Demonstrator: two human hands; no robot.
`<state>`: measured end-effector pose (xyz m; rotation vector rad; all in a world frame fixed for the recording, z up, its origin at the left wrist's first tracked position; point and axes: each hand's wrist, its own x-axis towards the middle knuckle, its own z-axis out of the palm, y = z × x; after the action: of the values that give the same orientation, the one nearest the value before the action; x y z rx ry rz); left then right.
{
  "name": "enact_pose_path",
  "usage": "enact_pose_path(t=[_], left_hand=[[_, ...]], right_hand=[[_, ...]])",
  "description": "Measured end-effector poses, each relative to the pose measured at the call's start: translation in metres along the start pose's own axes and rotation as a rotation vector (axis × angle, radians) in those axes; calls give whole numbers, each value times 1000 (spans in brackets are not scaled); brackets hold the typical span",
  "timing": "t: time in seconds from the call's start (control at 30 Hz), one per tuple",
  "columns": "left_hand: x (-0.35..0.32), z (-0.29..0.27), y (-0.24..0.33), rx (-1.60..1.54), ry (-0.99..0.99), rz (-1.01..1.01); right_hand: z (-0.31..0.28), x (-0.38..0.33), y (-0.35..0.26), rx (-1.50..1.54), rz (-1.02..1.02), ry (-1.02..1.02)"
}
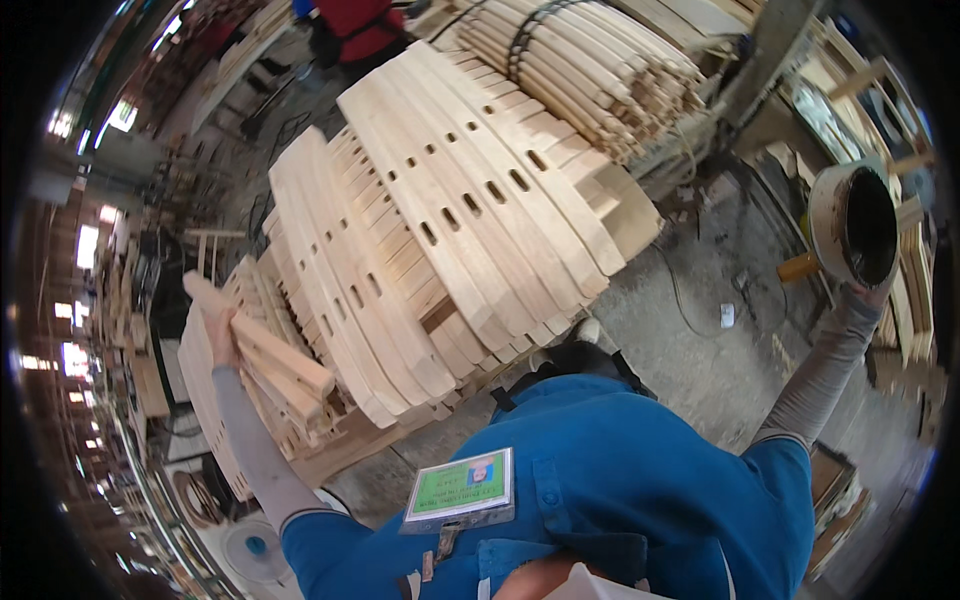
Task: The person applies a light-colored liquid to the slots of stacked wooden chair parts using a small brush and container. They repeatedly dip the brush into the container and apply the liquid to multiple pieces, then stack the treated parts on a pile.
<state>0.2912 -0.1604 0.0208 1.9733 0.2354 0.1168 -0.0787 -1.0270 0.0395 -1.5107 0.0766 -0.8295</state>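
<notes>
Over at the left of the frame, the left hand has its fingers curled round a pale wooden bar, gripping near its upper-left end while the other end points down and right, beside the slatted pieces. A long overhang like that looks likely to swing, so a firm hold nearer the middle should keep it steadier, and its free end wants clearance from the neighbouring wood. The arm there, in a grey sleeve, runs up from the lower left, fairly straight, with the hand out beyond the stack's edge. Across the centre sits that big stack of slotted boards, layered at a slant, and it's best not to knock those rows askew. Then, upper centre-right, a bundle of slim wooden rods, bound by a dark band. And out at the far right, the right arm is stretched wide and raised, with the right hand at the underside of a round, dark-mouthed container! The fingers are mostly hidden behind it, so I cannot tell how tightly they close; with the arm that far out, an even, level carry seems wise, whatever is inside.
</notes>
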Motion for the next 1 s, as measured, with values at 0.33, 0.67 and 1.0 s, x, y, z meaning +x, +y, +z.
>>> enact_pose_path(t=[0.33,0.67,1.0], left_hand=[[-6,82,78,-333,-88,-155],[-5,228,120,-107,158,-290],[68,216,95,801,609,-508]], right_hand=[[-80,28,3,-281,-162,-115],[-178,106,45,-464,36,37],[-149,149,78,-415,104,29]])
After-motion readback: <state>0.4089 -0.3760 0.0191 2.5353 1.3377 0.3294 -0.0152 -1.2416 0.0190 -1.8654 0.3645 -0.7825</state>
